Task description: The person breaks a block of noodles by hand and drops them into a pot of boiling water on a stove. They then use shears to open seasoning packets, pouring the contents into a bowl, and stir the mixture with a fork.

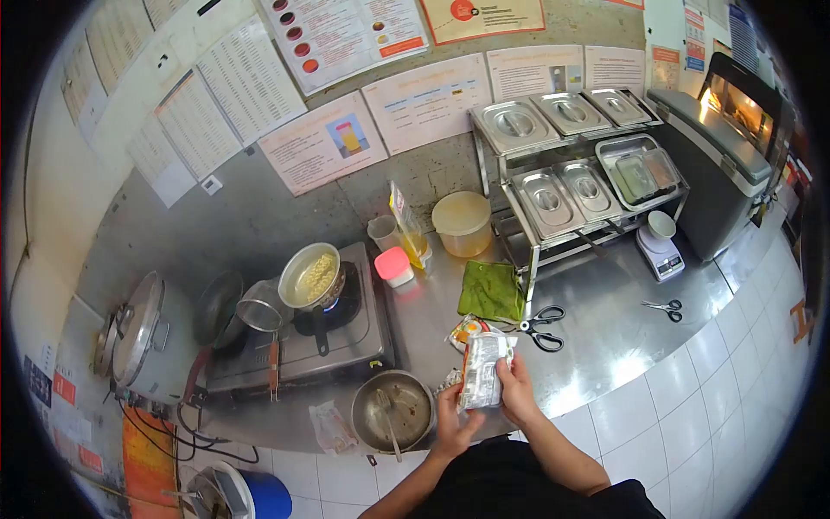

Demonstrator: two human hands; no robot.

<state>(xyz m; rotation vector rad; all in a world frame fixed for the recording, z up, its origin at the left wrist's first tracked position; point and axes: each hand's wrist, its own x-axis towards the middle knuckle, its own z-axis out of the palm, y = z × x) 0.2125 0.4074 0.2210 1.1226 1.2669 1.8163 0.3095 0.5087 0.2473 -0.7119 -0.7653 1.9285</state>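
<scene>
A white-and-silver instant noodle packet (pixel 481 372), with small print on its face, is held up over the front edge of the counter. My right hand (pixel 517 391) grips its right side, thumb across the front. At the lower left corner, my left hand (pixel 454 422) has its fingers closed on the packet's edge. Just behind lies a colourful wrapper (pixel 468 330) with an egg picture, partly covered by the packet. Black-handled scissors (pixel 545 329) rest to the right of it. On the lit burner, a saucepan (pixel 296 302) contains pale noodles (pixel 321 275) in liquid.
A used pan (pixel 367 421) with a utensil inside sits left of my hands. A strainer (pixel 261 313) lies across the gas stove (pixel 373 337). Beyond are a green cloth (pixel 489 291), a pink-lidded tub (pixel 394 265), a steel rack (pixel 533 259) and a scale (pixel 661 258).
</scene>
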